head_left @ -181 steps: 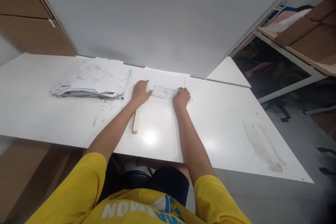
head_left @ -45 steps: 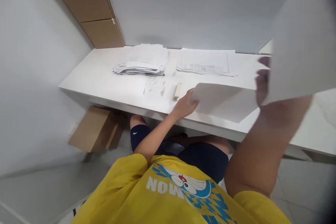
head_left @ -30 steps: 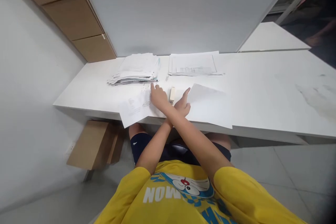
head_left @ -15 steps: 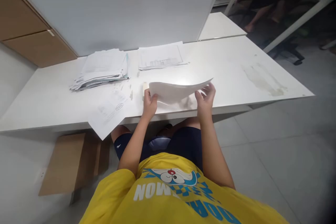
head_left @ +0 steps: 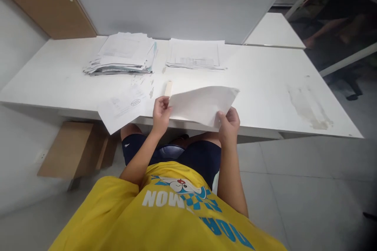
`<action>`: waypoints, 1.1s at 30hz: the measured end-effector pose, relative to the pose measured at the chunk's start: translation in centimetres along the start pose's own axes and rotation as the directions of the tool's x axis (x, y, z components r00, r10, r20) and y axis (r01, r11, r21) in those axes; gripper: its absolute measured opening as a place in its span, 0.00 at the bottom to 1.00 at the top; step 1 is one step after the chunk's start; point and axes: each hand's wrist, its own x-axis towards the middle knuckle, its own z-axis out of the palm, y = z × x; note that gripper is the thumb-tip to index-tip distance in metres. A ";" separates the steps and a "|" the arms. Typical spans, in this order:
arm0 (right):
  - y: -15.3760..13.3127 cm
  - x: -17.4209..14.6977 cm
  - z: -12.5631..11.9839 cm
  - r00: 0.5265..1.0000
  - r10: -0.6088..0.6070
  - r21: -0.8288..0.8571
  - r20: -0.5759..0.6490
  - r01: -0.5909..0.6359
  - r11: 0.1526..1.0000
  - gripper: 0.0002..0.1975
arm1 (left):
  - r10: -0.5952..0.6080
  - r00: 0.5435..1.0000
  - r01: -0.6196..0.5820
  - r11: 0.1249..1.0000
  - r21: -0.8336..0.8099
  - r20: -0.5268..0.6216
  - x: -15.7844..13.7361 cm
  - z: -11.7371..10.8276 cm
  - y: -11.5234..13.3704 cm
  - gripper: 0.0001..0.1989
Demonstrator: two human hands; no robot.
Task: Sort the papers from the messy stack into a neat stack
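Note:
Between my two hands a white sheet of paper [head_left: 203, 104] is held up, slightly curved, over the front edge of the desk. My left hand [head_left: 161, 114] pinches its left end. At its lower right part my right hand [head_left: 229, 125] grips it, thumb on the near face and fingers behind. Just beyond my left hand lies a small cream-coloured bar [head_left: 168, 88], partly hidden by the hand and the paper. Left of it, a printed sheet [head_left: 122, 106] with an oval stamp hangs partly over the desk's front edge. Whether I hold one sheet or several, I cannot tell.
At the back of the white desk [head_left: 265, 86] stand an uneven paper stack [head_left: 123, 53] and a lower pile of printed sheets [head_left: 196, 54]. A grey panel [head_left: 176, 4] rises behind them. Under the desk's left side is a cardboard box [head_left: 66, 149]. Another person's legs show at upper right.
The held paper has tipped so that more of its face shows, and my right hand has moved lower along it. My view has shifted, uncovering more of the cream bar.

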 end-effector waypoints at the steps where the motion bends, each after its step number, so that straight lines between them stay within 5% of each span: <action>1: -0.2 -1.0 -0.1 0.998 0.053 -0.029 0.046 -0.052 0.998 0.19 | -0.033 0.999 0.034 0.999 0.034 -0.016 -0.8 -0.9 0.3 0.16; 7: 0.0 -4.1 1.3 0.962 0.236 -0.148 0.137 -0.216 0.965 0.24 | -0.251 0.965 0.233 0.951 0.205 0.069 -2.8 -5.9 0.2 0.38; 12: 0.4 -3.0 1.2 0.945 0.314 -0.295 0.094 -0.275 0.915 0.26 | -0.287 0.952 0.231 0.902 0.365 0.107 -2.9 -6.1 0.7 0.36; 16: 0.6 -2.8 0.3 0.942 0.327 -0.328 0.074 -0.287 0.900 0.29 | -0.169 0.974 0.063 0.839 0.540 0.149 -3.5 -5.3 1.7 0.28; 21: 0.9 -3.3 0.3 0.936 0.347 -0.287 0.059 -0.317 0.904 0.30 | -0.005 0.987 -0.121 0.650 0.750 0.163 -4.0 -4.7 2.1 0.18; 27: 0.3 -3.1 0.6 0.940 0.339 -0.233 0.030 -0.324 0.917 0.28 | -0.076 0.979 -0.126 0.499 0.857 0.188 -3.7 -4.0 2.4 0.20; 33: 0.1 -2.7 -0.1 0.938 0.346 -0.202 -0.009 -0.341 0.918 0.27 | -0.087 0.929 -0.270 0.504 0.821 0.359 -1.0 -3.1 1.8 0.31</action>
